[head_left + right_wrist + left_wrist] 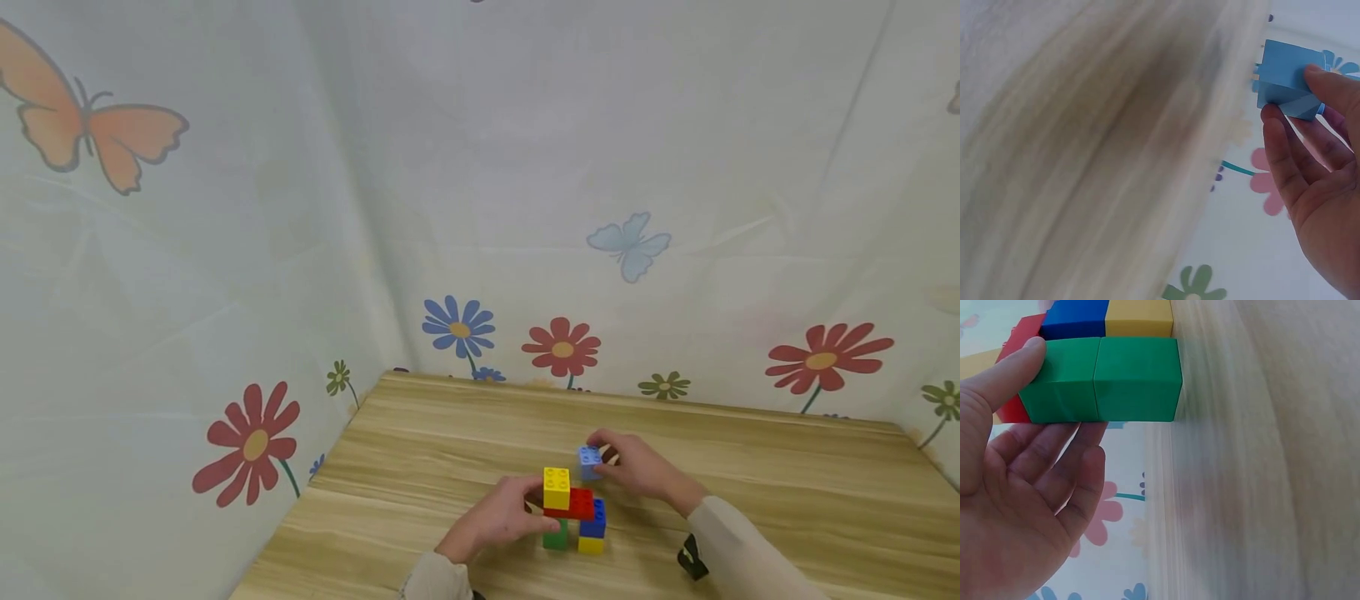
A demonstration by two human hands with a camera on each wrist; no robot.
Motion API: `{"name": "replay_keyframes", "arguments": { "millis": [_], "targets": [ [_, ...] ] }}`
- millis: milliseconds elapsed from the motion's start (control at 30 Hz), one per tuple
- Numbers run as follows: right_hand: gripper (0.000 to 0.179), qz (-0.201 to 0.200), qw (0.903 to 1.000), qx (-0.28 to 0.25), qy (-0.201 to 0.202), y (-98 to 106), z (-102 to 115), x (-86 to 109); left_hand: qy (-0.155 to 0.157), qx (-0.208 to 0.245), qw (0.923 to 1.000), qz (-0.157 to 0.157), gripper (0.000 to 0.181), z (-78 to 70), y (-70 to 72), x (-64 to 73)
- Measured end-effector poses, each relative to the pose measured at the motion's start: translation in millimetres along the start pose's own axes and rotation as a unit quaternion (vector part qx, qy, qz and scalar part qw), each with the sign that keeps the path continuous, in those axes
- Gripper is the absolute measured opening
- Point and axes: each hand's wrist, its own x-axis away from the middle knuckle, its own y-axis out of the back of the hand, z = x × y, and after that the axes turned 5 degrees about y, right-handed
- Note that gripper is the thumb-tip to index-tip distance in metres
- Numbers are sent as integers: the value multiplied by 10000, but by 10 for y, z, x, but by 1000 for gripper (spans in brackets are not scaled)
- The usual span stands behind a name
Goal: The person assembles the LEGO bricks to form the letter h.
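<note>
My left hand (504, 515) pinches the left side of a small brick structure, thumb on the upper green brick (1063, 381) and fingers behind. Two green bricks form one leg; a dark blue brick (593, 520) on a yellow brick (591, 545) forms the other. Across both legs lies a red brick (582, 503), with another yellow brick (557, 488) on its left end. Just behind the structure, my right hand (637, 467) pinches a light blue brick (1288, 75) between thumb and fingers. In the right wrist view this brick is apart from the tabletop.
The structure stands on a wood-grain table (420, 442). A black object (692, 558) shows beside the right sleeve, its kind unclear. A pale curtain (487, 167) printed with flowers and butterflies hangs behind and to the left of the table.
</note>
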Motion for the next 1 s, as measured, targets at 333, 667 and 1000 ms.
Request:
{"name": "replay_keyframes", "arguments": {
  "millis": [333, 667, 1000],
  "targets": [
    [38, -110, 9992, 340, 157, 189, 148, 130, -115, 47, 9998, -130, 32, -2, -25, -14],
    [40, -299, 9954, 656, 637, 307, 280, 247, -76, 137, 9996, -252, 32, -4, -49, -47],
    [40, -555, 9932, 523, 875, 406, 504, 337, -289, 97, 9991, -309, 34, -16, -70, -62]
  ]
}}
